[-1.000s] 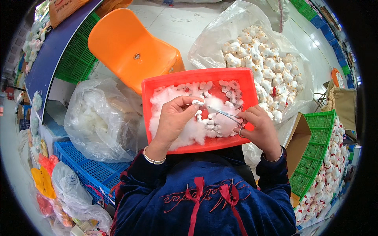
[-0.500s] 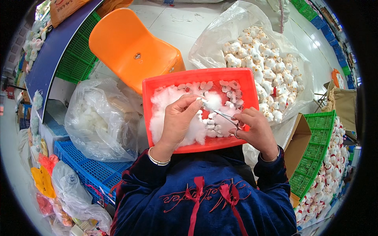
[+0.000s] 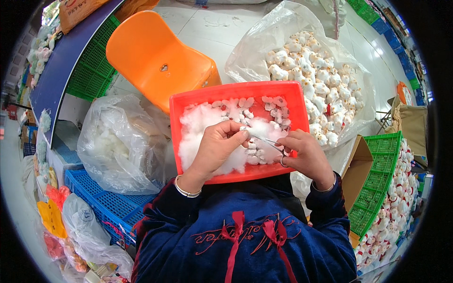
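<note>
Over a red plastic tub (image 3: 302, 106), my left hand (image 3: 218, 145) pinches a small white piece (image 3: 244, 130) between thumb and fingertips. My right hand (image 3: 304, 153) grips slim metal scissor-handled forceps (image 3: 268, 140), with a finger loop showing below the fingers. Their tips reach the white piece at my left fingertips; exactly how they meet it is too small to tell. Fluffy white stuffing (image 3: 193, 125) fills the tub's left side, and a tuft lies beyond the forceps. Small white fabric pieces (image 3: 278, 111) lie at the far right inside, with more under my hands.
An orange chair (image 3: 158, 66) stands beyond the tub. To the right, a clear bag (image 3: 250, 56) holds many small white plush pieces (image 3: 325, 87). A bag of stuffing (image 3: 118, 146) and a blue crate (image 3: 111, 200) sit left. A green crate (image 3: 377, 179) stands near right.
My left hand has shifted slightly right and down with the white piece. The forceps' tips now meet it, and my right hand has barely moved.
</note>
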Motion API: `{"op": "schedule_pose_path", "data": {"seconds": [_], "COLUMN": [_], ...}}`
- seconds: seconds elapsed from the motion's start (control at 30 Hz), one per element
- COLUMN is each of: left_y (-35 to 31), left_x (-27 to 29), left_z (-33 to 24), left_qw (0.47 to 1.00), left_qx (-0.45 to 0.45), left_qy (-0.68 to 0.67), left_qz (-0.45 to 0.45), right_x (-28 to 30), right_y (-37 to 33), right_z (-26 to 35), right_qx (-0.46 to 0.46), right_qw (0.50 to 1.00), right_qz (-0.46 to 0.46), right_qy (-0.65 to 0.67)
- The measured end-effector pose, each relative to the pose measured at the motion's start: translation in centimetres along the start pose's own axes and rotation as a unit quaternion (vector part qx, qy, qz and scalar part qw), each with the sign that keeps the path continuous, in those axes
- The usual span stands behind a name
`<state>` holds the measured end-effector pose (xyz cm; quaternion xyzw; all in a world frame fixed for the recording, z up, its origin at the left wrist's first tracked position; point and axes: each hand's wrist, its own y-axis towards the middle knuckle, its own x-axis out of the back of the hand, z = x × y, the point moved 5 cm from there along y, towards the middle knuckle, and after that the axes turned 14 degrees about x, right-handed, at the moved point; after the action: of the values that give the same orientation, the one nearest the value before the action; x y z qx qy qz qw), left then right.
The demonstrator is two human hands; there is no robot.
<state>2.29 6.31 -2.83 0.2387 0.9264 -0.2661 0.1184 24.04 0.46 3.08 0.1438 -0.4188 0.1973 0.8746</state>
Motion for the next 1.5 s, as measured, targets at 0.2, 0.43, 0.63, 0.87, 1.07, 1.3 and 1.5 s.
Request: {"op": "schedule_pose_path", "data": {"seconds": [0.2, 0.43, 0.63, 0.87, 1.07, 1.3, 1.5], "left_y": [0.2, 0.5, -0.1, -0.5, -0.4, -0.4, -0.1], "left_x": [0.1, 1.3, 1.1, 0.8, 1.0, 1.3, 0.9], "left_z": [0.0, -0.1, -0.8, -0.9, -0.4, -1.8, -1.0], "left_qw": [1.0, 1.0, 0.999, 1.0, 0.998, 0.994, 0.988], "left_qx": [0.014, 0.005, 0.008, 0.008, 0.0, 0.011, 0.067], "left_qy": [0.021, -0.01, 0.002, 0.002, 0.056, 0.104, 0.123], "left_qz": [0.01, 0.005, 0.033, 0.029, 0.004, 0.014, 0.061], "right_x": [0.2, 2.2, 3.2, 2.0, 2.1, 1.4, 1.8], "right_y": [0.3, -0.5, -0.2, 0.1, 0.5, 0.7, 0.8], "right_z": [0.6, 0.5, 0.2, 0.3, 1.0, 1.1, 1.6], "right_qx": [0.008, 0.011, 0.036, -0.005, 0.009, 0.032, 0.036], "right_qw": [0.997, 0.996, 0.998, 0.994, 0.996, 0.997, 0.993], "right_qz": [0.026, 0.057, 0.008, 0.079, 0.067, 0.072, 0.097], "right_qy": [-0.073, -0.067, -0.043, -0.072, -0.061, -0.015, -0.057]}}
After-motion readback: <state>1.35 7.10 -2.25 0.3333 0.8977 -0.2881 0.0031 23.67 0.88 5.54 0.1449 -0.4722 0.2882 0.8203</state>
